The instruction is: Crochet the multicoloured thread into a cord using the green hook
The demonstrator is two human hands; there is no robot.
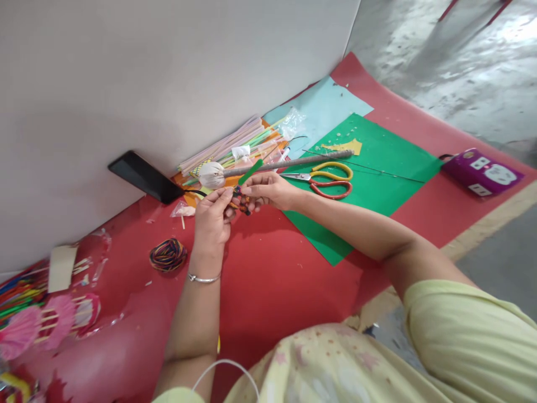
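Observation:
My left hand and my right hand meet over the red table cover, both with fingers pinched on a small piece of dark multicoloured yarn. A flat green strip sticks up just behind my fingertips; its lower end is hidden, and I cannot tell whether it is held. Left of my left wrist lies a coil of the same kind of yarn. Scissors with one yellow and one red handle rest to the right of my right hand. A stick with a white wrapped head lies just beyond my hands.
A black phone leans against the white wall. Pastel straws lie along it. Under the scissors is a green sheet, with a thin wire across it. A purple pouch sits far right; pink paper fans lie left.

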